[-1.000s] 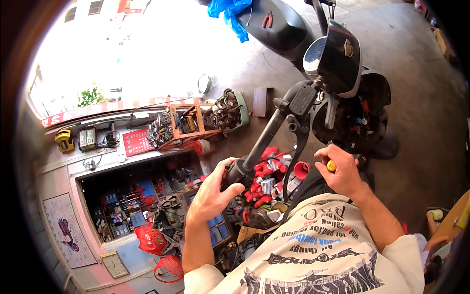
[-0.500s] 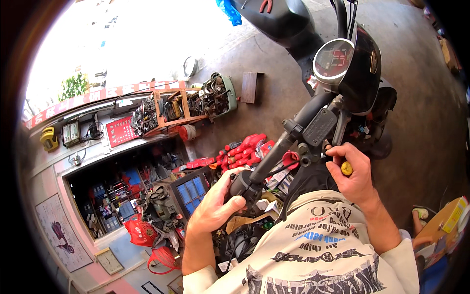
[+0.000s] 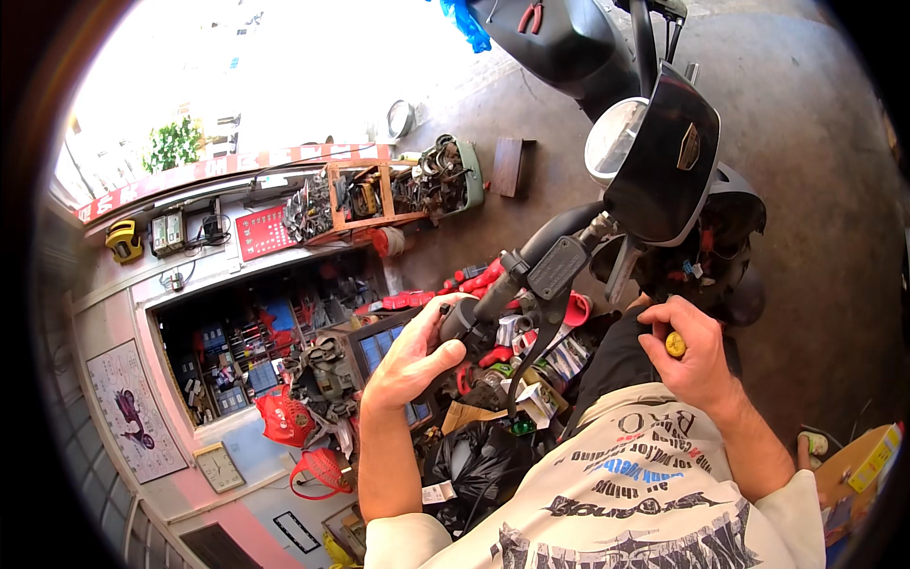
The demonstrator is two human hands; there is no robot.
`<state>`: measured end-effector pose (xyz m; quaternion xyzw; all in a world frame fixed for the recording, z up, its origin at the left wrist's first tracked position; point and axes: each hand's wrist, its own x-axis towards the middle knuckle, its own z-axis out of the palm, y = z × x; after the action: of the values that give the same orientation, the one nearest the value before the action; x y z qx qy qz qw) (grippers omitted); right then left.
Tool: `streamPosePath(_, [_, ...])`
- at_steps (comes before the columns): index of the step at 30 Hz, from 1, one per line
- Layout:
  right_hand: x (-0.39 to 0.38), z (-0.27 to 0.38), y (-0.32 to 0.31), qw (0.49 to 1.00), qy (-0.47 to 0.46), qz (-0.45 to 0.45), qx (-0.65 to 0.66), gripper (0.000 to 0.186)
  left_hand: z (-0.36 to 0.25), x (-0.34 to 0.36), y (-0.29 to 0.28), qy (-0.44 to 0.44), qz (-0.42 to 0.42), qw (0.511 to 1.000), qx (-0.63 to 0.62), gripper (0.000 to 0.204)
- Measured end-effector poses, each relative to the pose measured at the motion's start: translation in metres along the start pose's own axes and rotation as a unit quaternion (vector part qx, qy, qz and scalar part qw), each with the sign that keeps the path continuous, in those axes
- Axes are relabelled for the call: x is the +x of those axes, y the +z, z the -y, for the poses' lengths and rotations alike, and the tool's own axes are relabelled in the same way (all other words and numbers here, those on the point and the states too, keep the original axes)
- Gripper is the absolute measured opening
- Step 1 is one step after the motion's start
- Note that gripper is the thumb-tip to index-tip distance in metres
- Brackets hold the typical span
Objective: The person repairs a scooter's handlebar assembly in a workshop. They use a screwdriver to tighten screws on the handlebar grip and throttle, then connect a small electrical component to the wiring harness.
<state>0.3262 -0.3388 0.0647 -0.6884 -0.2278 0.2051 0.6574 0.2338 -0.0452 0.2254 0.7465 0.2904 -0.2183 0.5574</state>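
Note:
My left hand (image 3: 409,358) is at the near end of a scooter's handlebar (image 3: 493,302). Its fingers curl over the black switch housing (image 3: 464,327), partly hidden, and the thumb lies along the near side. Farther up the bar sit a black brake fluid reservoir (image 3: 558,267) and a metal brake lever (image 3: 623,269). My right hand (image 3: 690,353) is closed round a tool whose yellow round handle end (image 3: 675,344) shows; its shaft is hidden. This hand is below the lever, apart from it. The black headlight cowl (image 3: 664,161) and round dial (image 3: 614,139) stand beyond.
Red-handled tools and boxes (image 3: 545,389) crowd the floor beyond my left hand, beside a black plastic bag (image 3: 479,465). A cluttered cabinet (image 3: 237,351) and a parts cart (image 3: 389,194) stand left. Pliers (image 3: 531,17) lie on the black seat (image 3: 573,43). A cardboard box (image 3: 858,465) is at right.
The handlebar and front cowl have turned, so the dial shows at a steeper angle and its digits no longer read. The right hand is now farther from the lever. The view has shifted.

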Motion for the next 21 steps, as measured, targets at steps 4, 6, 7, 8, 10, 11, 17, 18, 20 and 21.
streamPosePath(4, [0.006, 0.002, -0.003, 1.0, 0.003, 0.003, 0.003, 0.024, -0.012, 0.009, 0.008, -0.004, 0.007, 1.0, -0.014, 0.081])
streamPosePath(6, [0.01, 0.002, -0.004, 1.0, 0.003, 0.006, 0.004, 0.024, -0.014, 0.012, 0.006, -0.015, 0.025, 0.999, -0.025, 0.08])
streamPosePath(7, [0.011, 0.003, -0.004, 1.0, 0.005, 0.005, 0.005, 0.024, -0.014, 0.013, 0.005, -0.017, 0.024, 0.999, -0.012, 0.079])
streamPosePath(8, [0.013, 0.003, -0.003, 1.0, 0.006, 0.005, 0.006, 0.023, -0.014, 0.014, 0.004, -0.019, 0.023, 1.0, 0.001, 0.078])
streamPosePath(10, [0.015, 0.002, -0.003, 1.0, 0.019, 0.008, 0.004, 0.023, -0.014, 0.015, 0.002, -0.017, 0.025, 0.999, 0.026, 0.074])
streamPosePath(11, [0.016, 0.001, -0.003, 1.0, 0.024, 0.01, 0.003, 0.023, -0.014, 0.016, 0.002, -0.003, 0.012, 0.999, 0.042, 0.073])
streamPosePath(17, [0.025, 0.001, 0.001, 0.999, 0.032, 0.024, 0.005, 0.022, -0.026, 0.004, 0.023, 0.03, -0.121, 0.974, 0.188, 0.066])
streamPosePath(18, [0.027, 0.0, 0.003, 0.999, 0.031, 0.025, 0.006, 0.022, -0.028, 0.004, 0.025, 0.063, -0.115, 0.965, 0.226, 0.072])
streamPosePath(20, [0.03, 0.0, 0.004, 0.999, 0.037, 0.033, 0.003, 0.022, -0.032, 0.007, 0.031, 0.114, -0.119, 0.944, 0.287, 0.081])
streamPosePath(21, [0.031, -0.001, 0.005, 0.999, 0.04, 0.036, 0.002, 0.022, -0.034, 0.009, 0.034, 0.133, -0.125, 0.933, 0.311, 0.084])
